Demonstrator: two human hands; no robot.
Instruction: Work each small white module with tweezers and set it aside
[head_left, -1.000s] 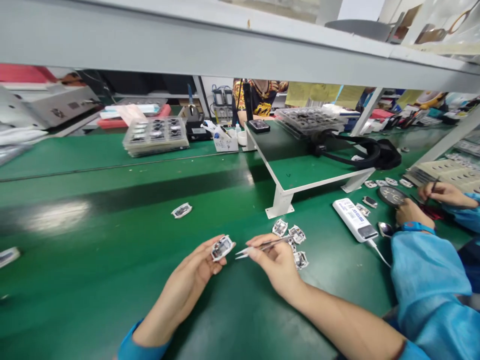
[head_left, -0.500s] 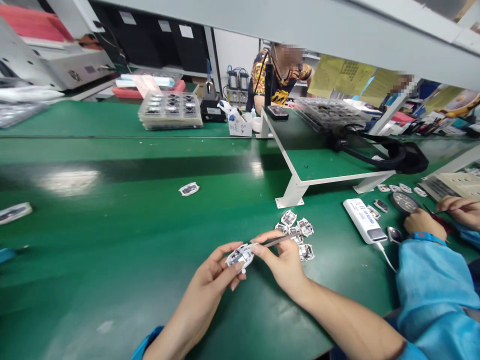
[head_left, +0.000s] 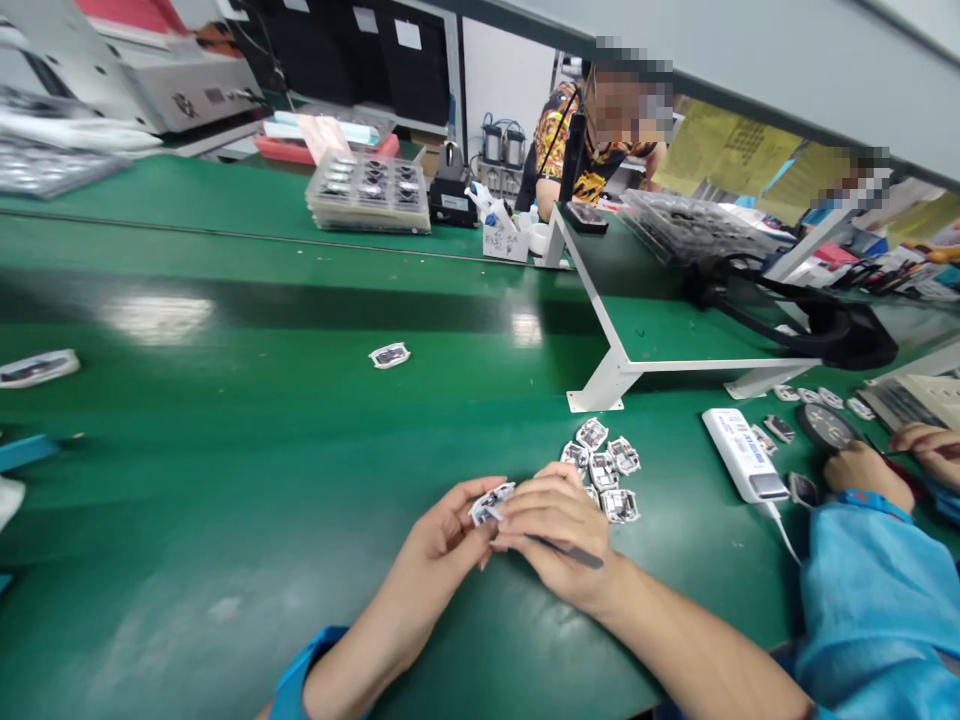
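Between the fingertips and thumb of my left hand [head_left: 442, 550] is a small white casing [head_left: 489, 500] with electronic parts inside. My right hand [head_left: 559, 520] is closed around metal tweezers [head_left: 574, 552], whose blunt end sticks out below the fingers toward the right. Its fingertips reach over the casing's near right side and hide part of it, so I cannot see exactly where the tweezer tips touch. Just beyond my right hand, several similar white casings [head_left: 604, 468] lie in a loose cluster on the green table [head_left: 262, 480].
A single casing [head_left: 390, 355] lies farther out, another [head_left: 37, 369] at the left. A white-legged raised stand [head_left: 607, 385] bears a black headset [head_left: 847, 335]. Right of the cluster lies a white power bank [head_left: 739, 455] with a cable. A co-worker's hand [head_left: 870, 475] works at the far right.
My right hand has turned over the casing, and the tweezers' blunt end has swung from pointing up-right to down-right. The head view has shifted slightly. My left hand keeps its hold.
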